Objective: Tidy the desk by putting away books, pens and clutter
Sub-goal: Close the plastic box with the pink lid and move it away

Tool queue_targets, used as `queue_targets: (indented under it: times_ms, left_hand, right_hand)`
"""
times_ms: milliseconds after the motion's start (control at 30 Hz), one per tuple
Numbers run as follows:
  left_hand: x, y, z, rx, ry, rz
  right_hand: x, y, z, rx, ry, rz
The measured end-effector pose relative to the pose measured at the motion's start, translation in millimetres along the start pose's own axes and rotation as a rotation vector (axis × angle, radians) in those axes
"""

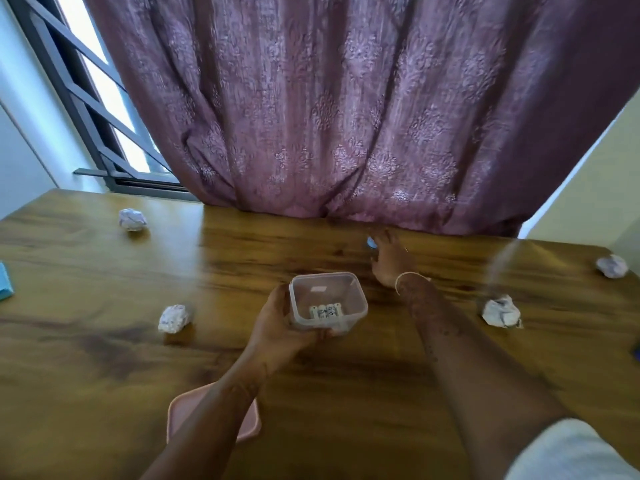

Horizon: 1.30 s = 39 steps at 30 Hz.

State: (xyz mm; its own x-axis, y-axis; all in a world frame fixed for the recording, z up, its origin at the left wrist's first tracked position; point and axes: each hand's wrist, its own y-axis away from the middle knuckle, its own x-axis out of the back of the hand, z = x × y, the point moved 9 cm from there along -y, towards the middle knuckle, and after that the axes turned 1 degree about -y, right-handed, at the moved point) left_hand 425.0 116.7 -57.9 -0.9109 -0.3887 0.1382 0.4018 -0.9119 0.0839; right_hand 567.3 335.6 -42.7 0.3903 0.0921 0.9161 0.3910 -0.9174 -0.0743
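My left hand (277, 327) holds a clear square plastic container (327, 299) just above the middle of the wooden desk (104, 358); several small white pieces lie in its bottom. Beyond it my right hand (389, 259) reaches toward the far edge, fingers around a small pale blue object (371, 242); motion blur hides whether they grip it. Crumpled paper balls lie scattered: one at the far left (132, 220), one near left of the container (175, 317), one at the right (501, 310), one at the far right (612, 266).
A pink lid (249, 424) lies on the desk's near side, under my left forearm. A light blue item (5, 280) pokes in at the left edge. A purple curtain (346, 116) hangs against the desk's far edge. A dark object (636, 351) peeks in at the right.
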Motion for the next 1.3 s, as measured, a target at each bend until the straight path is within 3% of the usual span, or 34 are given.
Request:
queue_targets:
  times_ms: [200,333,400,600,667,800,933,1100,1300]
  left_hand:
    - [2,-3,-3,0.008,0.029,-0.007]
    - [5,-2,-2,0.012,0.048,-0.002]
    - [7,0,2,0.01,0.049,0.0]
    - [16,18,14,-0.02,0.042,0.003]
    - [19,27,13,-0.022,0.039,0.014]
    - [27,51,13,-0.027,0.035,0.07]
    - [36,84,19,-0.04,0.06,0.07]
    - [53,131,24,-0.07,-0.033,0.085]
    - [82,174,14,-0.076,-0.065,0.138]
  right_hand:
    - [-24,-26,0,0.026,0.286,-0.017]
    - [-15,-28,-6,0.086,0.294,0.097]
    - [-7,-21,-10,0.072,0.171,0.141]
    - [56,41,-49,0.018,-0.65,0.267]
    - [74,83,-70,0.02,-0.782,0.265]
    - [83,159,-108,-0.006,-0.71,0.151]
    - [74,202,-143,0.023,-0.377,-0.02]
    - [60,241,-185,0.092,0.021,0.014]
    - [24,271,-210,0.097,0.029,-0.105]
